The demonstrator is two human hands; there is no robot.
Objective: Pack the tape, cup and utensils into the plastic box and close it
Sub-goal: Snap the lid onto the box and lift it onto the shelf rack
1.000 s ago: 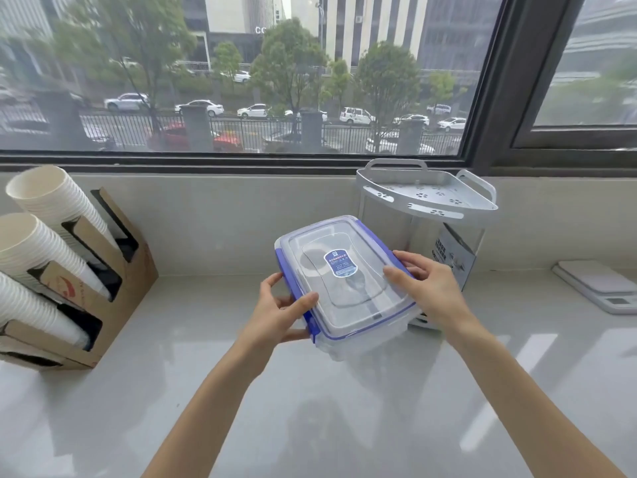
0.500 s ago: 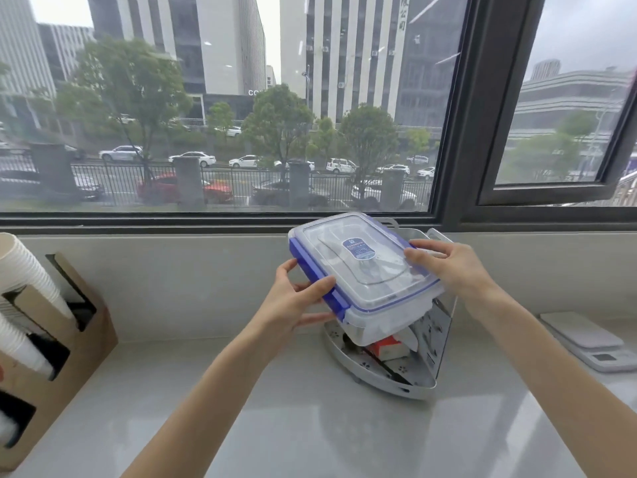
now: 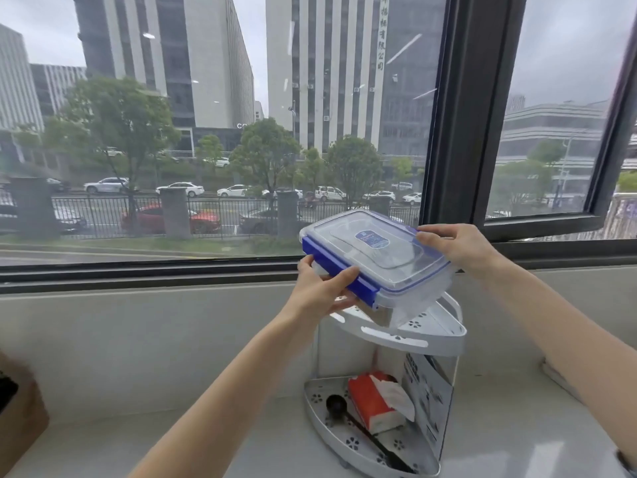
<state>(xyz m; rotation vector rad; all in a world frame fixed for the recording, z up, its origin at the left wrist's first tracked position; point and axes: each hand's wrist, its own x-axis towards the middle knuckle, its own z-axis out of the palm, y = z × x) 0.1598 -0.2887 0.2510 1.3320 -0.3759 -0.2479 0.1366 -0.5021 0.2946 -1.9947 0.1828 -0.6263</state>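
left hand [image 3: 319, 292]: fingers curled, gripping | right hand [image 3: 458, 246]: gripping, fingertips probably hidden | arms outstretched

We can read white letters "CO" on the dark building front [image 3: 220, 136]; the blue label [image 3: 371, 239] between our hands is too small.

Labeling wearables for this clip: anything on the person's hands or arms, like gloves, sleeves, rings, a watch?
Both hands are bare: the left hand and right hand show no gloves and no rings that I can make out. Both forearms are uncovered as far as the frame shows, with no sleeve, watch or band visible. Fingernails look short and unpainted. No markings or tags.
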